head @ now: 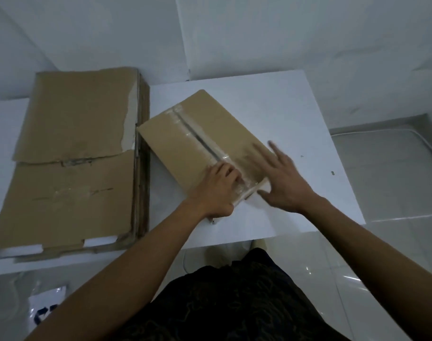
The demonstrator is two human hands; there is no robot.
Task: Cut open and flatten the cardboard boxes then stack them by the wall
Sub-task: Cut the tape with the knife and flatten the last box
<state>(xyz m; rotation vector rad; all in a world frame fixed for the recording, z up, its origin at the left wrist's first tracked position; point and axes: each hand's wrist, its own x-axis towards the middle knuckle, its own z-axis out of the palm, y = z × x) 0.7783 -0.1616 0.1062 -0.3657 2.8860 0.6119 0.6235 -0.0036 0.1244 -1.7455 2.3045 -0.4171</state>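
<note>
Head view: taped box (pixel 200 134) lying on white tabletop (pixel 296 114), long axis running from near right to far left, beside stack of flattened cardboard (pixel 72 156). Left hand (pixel 218 190) curling closed at tape seam (pixel 200 141); tool, if any, hidden. Right hand (pixel 285 175) spreading open, blurred, pressing box's near end.

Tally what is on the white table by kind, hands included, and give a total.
Taped cardboard box, not yet flattened: 1
Stack of flattened cardboard, sheets too tightly layered to count: 1
Hands on the box: 2, the left hand curled at the tape seam, the right hand spread open and blurred
Total: 4
</note>
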